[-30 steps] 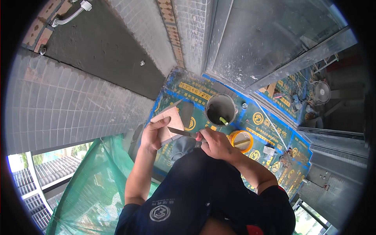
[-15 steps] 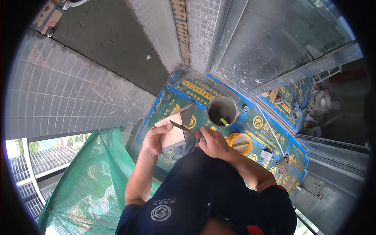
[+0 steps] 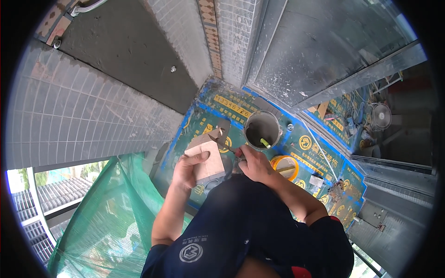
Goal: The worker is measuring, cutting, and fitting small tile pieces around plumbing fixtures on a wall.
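At the right hand's (image 3: 254,164) nine o'clock, a pale tile (image 3: 211,163) is pinched in the left hand's (image 3: 185,170) grip. A trowel (image 3: 226,145) is clasped by the right; a bucket (image 3: 266,120) is seen at the tile's two o'clock.

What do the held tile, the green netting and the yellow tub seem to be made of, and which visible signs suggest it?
Tile in the left hand: probably fired clay, with a matt finish; its pale pinkish face shows no gloss.
Netting: probably plastic mesh with a soft sheen; thin, see-through, loosely folded.
Tub: likely smooth plastic, from its bright, even-coloured rim.
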The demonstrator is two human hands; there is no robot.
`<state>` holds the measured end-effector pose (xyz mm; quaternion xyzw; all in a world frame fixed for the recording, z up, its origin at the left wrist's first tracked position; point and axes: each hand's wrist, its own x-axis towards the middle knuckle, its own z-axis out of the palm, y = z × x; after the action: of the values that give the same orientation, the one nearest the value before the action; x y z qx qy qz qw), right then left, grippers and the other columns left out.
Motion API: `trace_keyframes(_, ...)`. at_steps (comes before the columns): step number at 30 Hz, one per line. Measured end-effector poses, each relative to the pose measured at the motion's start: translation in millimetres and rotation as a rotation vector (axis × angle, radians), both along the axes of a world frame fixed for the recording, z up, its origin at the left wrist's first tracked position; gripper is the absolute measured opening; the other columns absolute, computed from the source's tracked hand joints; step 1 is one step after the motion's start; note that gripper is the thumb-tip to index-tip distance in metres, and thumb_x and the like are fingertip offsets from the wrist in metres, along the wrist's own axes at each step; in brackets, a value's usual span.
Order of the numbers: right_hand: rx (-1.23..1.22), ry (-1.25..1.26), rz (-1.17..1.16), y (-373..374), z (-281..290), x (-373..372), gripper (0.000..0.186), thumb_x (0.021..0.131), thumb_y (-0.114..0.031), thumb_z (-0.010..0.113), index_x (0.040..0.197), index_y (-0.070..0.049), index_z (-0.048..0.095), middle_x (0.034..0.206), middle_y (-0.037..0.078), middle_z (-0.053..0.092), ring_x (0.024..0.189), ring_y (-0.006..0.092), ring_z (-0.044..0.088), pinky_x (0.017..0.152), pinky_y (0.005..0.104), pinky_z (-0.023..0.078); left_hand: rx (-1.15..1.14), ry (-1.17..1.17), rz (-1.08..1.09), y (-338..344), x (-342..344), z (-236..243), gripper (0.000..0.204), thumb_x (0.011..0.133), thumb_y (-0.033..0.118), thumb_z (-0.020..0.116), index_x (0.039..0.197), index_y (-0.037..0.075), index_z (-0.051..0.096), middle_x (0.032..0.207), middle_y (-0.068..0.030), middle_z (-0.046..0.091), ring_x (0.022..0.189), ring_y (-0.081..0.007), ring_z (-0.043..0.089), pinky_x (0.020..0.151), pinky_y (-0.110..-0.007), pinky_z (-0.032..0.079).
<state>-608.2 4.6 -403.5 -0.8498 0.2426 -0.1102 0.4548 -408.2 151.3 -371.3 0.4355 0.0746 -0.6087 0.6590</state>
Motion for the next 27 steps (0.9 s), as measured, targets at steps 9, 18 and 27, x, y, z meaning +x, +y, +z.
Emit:
trace_keyframes(9, 0.564, -0.041, -0.022, 12, 16, 15, 0.028, 0.095, -0.028, 0.065, 0.106, -0.004, 0.057, 0.084, 0.002, 0.056, 0.077, 0.0086, 0.050, 0.070, 0.0284, 0.044, -0.045, -0.255, 0.080, -1, -24, 0, 0.044, 0.085, -0.003, 0.072, 0.127, -0.002, 0.059, 0.115, -0.0133, 0.069, 0.100, -0.0247, 0.070, 0.088, -0.041, 0.058)
trace_keyframes(18, 0.239, -0.145, 0.115, 15, 31, 10, 0.022, 0.088, -0.017, 0.073, 0.095, -0.003, 0.058, 0.082, 0.008, 0.056, 0.073, 0.0208, 0.057, 0.067, 0.0332, 0.046, -0.193, 0.094, 0.009, 23, -17, -15, 0.077, 0.088, 0.048, 0.067, 0.144, 0.001, 0.043, 0.138, -0.0205, 0.055, 0.128, -0.0365, 0.053, 0.113, -0.053, 0.035)
trace_keyframes(27, 0.123, -0.117, 0.296, 8, 43, -3, 0.018, 0.088, -0.019, 0.071, 0.102, -0.010, 0.063, 0.097, 0.012, 0.066, 0.089, 0.0349, 0.066, 0.073, 0.0398, 0.052, -0.248, 0.235, -0.121, 13, 7, -45, 0.064, 0.078, 0.002, 0.073, 0.137, -0.006, 0.049, 0.127, -0.0205, 0.063, 0.114, -0.0342, 0.064, 0.105, -0.048, 0.047)
